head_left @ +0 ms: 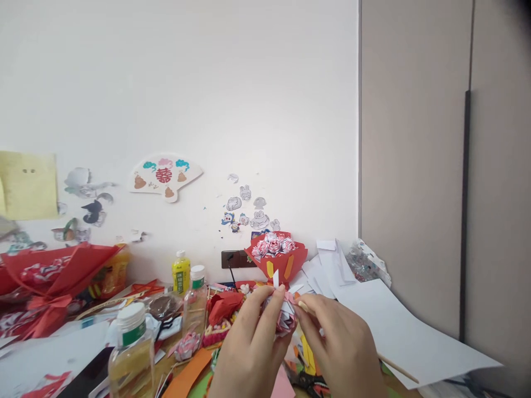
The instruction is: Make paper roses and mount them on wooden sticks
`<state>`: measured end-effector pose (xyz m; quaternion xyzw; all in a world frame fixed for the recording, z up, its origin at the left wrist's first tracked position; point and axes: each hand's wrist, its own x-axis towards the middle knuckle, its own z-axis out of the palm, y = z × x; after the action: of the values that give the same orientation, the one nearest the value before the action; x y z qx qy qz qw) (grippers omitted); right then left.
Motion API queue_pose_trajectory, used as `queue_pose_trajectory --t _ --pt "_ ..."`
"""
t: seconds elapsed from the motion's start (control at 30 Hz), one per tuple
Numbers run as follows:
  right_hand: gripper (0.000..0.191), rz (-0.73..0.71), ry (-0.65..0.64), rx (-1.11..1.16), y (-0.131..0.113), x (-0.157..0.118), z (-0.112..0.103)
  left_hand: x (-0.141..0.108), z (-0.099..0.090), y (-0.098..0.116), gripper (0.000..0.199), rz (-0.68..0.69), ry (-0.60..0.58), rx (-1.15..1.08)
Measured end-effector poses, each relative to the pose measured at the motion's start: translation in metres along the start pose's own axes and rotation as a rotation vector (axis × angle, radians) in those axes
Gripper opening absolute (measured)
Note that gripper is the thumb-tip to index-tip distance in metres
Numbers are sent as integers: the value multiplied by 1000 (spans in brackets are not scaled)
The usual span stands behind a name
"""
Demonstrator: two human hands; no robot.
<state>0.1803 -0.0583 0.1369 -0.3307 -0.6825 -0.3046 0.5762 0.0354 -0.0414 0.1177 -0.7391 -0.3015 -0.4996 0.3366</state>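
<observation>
My left hand (251,342) is closed round a pink-and-white folded paper flower (286,319), held up over the cluttered table. A white paper strip (276,279) sticks up by its fingertips. In my right hand (342,342) the fingers are pinched on a thin wooden stick (399,369). Its tip shows by the flower's right edge, and its long end slopes out behind the hand to the lower right. Whether the tip touches the petals I cannot tell. Black-handled scissors (311,382) lie below, partly hidden by my right hand.
A red-wrapped paper bouquet (286,268) stands against the wall, another (53,293) at left. Bottles stand left of my hands: a clear one (131,354), a second (194,304) and a yellow one (181,273). White paper (406,326) spreads to the right; orange paper (188,376) lies in front.
</observation>
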Motion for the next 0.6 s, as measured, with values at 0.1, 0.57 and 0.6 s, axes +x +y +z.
queue_pose_trajectory --t 0.1,0.57,0.6 --pt "24 10 0 -1 1 -2 1 1 0 2 35 -11 -13 1" --pt "29 30 -7 -81 -1 -2 1 4 -1 8 32 -39 20 -33" --pt "29 39 -8 -79 -1 -2 1 5 -1 8 32 -41 19 -35"
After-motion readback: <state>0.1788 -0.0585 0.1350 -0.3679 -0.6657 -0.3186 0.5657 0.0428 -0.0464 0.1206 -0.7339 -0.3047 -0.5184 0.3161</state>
